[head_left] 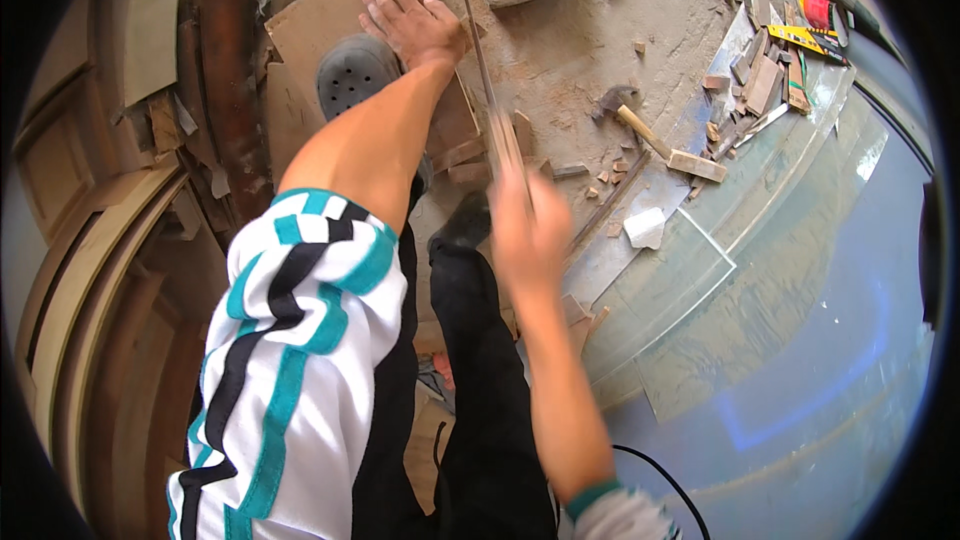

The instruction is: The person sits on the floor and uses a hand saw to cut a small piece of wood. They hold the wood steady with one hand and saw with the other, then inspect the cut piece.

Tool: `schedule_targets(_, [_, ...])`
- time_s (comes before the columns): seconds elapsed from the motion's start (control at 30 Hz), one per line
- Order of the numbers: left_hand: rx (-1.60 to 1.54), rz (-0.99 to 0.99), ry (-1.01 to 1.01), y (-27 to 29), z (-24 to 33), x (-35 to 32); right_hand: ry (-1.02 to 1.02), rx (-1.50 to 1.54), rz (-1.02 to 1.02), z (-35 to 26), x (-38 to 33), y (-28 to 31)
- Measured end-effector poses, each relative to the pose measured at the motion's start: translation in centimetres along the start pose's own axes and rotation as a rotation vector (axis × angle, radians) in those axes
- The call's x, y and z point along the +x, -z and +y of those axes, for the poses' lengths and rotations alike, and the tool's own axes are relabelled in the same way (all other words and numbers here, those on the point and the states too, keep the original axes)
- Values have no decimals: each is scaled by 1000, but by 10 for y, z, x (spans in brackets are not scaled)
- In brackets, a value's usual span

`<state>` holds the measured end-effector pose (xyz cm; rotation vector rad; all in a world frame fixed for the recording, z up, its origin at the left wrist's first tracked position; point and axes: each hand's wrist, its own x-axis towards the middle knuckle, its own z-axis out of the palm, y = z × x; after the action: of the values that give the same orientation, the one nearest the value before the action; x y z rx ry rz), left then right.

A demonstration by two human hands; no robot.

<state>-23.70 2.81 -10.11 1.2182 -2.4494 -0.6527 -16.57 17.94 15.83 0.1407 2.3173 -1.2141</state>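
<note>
Right grip (533, 232) clenched on bladed tool (483, 62), left grip (412, 28) released, flat on board (320, 18), hammer (643, 131) to their right

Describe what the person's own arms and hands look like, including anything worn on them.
The left sleeve is loose and white with angular teal and black bands; the right sleeve shows a teal edge. Both forearms are bare. The left hand and the blurred right hand wear no gloves.

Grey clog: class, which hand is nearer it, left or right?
Left: the left hand is just upper-right of the grey clog; the right hand is farther off, to its lower right.
</note>
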Motion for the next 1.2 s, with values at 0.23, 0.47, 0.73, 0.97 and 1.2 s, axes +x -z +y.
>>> schedule_targets(0.23, [-28,-33,32,5,-2,-4,-32,-74,-41,-28,-41,24])
schedule_targets(0.47, [-19,-17,18,7,1,1,49,-66,-19,8,22,-20])
schedule_targets(0.73, [15,-26,31,5,-5,-1,-157,-27,-90,-23,-59,37])
schedule_targets(0.97, [-2,-67,-6,3,5,-14,103,-81,66,45,50,-43])
schedule_targets(1.2, [-8,-63,39,11,-2,0,-93,-60,-56,1,-98,44])
